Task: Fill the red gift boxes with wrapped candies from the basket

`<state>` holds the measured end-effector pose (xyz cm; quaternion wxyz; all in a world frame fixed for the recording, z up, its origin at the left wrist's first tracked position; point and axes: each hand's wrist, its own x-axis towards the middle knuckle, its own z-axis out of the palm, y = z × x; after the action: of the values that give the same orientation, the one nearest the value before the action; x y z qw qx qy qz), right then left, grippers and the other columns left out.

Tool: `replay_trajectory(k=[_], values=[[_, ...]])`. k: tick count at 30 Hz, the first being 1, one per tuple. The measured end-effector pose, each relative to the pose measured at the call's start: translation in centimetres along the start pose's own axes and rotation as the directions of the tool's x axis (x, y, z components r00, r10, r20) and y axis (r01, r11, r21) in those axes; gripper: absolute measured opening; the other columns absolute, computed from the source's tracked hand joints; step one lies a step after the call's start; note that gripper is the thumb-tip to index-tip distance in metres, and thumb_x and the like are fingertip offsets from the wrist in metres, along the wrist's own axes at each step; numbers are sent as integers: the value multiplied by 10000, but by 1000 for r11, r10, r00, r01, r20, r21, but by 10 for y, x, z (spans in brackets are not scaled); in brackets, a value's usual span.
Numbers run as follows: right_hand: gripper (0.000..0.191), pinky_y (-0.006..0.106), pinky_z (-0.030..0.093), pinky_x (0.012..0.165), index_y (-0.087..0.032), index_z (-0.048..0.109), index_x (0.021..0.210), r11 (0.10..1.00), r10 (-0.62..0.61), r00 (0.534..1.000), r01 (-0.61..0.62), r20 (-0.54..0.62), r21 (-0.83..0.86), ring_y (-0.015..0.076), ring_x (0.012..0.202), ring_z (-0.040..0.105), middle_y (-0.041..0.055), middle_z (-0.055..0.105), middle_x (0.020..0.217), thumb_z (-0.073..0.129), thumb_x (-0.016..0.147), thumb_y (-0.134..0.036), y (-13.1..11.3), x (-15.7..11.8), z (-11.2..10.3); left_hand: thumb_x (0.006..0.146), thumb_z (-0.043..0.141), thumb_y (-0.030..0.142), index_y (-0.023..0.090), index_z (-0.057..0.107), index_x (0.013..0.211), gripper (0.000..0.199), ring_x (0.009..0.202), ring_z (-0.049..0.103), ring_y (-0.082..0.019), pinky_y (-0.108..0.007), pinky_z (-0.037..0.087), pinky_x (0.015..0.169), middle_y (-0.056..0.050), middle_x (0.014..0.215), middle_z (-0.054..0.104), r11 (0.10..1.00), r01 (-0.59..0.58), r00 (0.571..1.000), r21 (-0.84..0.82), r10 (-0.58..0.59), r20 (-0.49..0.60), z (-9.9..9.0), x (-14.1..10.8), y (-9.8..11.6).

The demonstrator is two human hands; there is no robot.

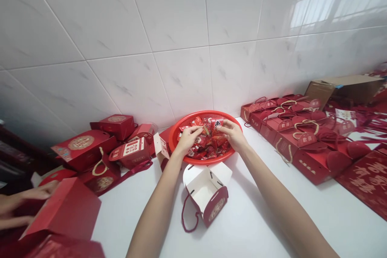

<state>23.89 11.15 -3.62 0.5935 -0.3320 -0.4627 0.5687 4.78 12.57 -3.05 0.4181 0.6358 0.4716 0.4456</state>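
A red plastic basket (173, 145) full of small red-wrapped candies (208, 151) stands against the wall, and both my hands are over it. My left hand (189, 139) is closed in a pinch at the basket's left part; what lies between its fingertips, if anything, I cannot make out. At the right part, my right hand (234, 135) pinches a small red candy packet (216, 123) with a dark character on a pale patch. Between my forearms, in front of the basket, sits an open red gift box (205, 193) with a white inside and a dark red cord handle.
Several closed red boxes (81, 145) are piled at the left. A co-worker's hand (24, 205) holds a large red box (65, 209) at the lower left. Rows of red boxes with cord handles (284, 129) fill the right, with a cardboard carton (347, 84) behind. A tiled wall (181, 76) closes the back.
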Motion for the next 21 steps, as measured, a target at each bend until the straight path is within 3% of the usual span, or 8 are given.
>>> replay_trajectory(k=[3, 6, 10, 13, 16, 18, 21], values=[[372, 322, 567, 685, -216, 613, 770, 999, 21, 999, -19, -40, 46, 198, 832, 660, -9, 673, 818, 862, 547, -379, 0, 1, -1, 802, 618, 509, 156, 733, 1035, 439, 830, 678, -212, -285, 511, 697, -87, 904, 769, 996, 77, 996, -38, -78, -43, -4, -1, 0], [385, 320, 575, 643, -217, 608, 759, 994, 55, 998, -53, -16, 99, 181, 766, 649, -16, 666, 790, 880, 528, -361, -2, 0, -1, 837, 552, 382, 157, 682, 1181, 431, 817, 685, -209, -251, 487, 588, -92, 919, 773, 976, 188, 980, -112, -195, -51, -8, -4, 3], [367, 339, 589, 664, -215, 632, 775, 990, 73, 997, -73, 8, 118, 179, 757, 651, -17, 674, 780, 878, 536, -347, -4, -1, 0, 668, 551, 150, 164, 661, 1210, 552, 821, 692, -197, -229, 492, 564, -94, 1009, 756, 954, 217, 975, -208, -222, -2, -11, -12, 6], [363, 329, 574, 633, -218, 629, 782, 993, 75, 997, -74, -5, 96, 196, 771, 659, -12, 680, 791, 862, 540, -356, -5, -1, 0, 603, 572, 107, 173, 646, 1217, 622, 809, 686, -177, -231, 516, 615, -87, 1038, 746, 971, 170, 986, -168, -168, 25, -13, -15, 3], [363, 326, 558, 623, -225, 611, 792, 996, 72, 997, -72, -2, 60, 208, 782, 662, -9, 675, 784, 839, 556, -381, -4, -1, -1, 610, 591, 105, 171, 633, 1243, 638, 907, 683, -202, -261, 549, 696, -85, 1047, 743, 995, 94, 995, -41, -92, 42, -20, -14, -3], [360, 322, 552, 629, -226, 604, 791, 997, 63, 998, -63, -11, 51, 202, 780, 657, -12, 664, 773, 829, 565, -391, -3, 0, -1, 622, 552, 74, 165, 643, 1244, 635, 964, 682, -215, -266, 556, 716, -87, 1052, 746, 988, 49, 998, 144, -54, 32, -26, -11, -5], [359, 313, 548, 630, -224, 603, 784, 996, 63, 997, -60, -33, 69, 185, 751, 639, -22, 645, 752, 829, 553, -380, -2, 1, -1, 653, 487, 22, 155, 686, 1203, 601, 952, 702, -221, -276, 554, 756, -93, 1038, 759, 865, 30, 999, 501, -47, 21, -35, -5, -3]])
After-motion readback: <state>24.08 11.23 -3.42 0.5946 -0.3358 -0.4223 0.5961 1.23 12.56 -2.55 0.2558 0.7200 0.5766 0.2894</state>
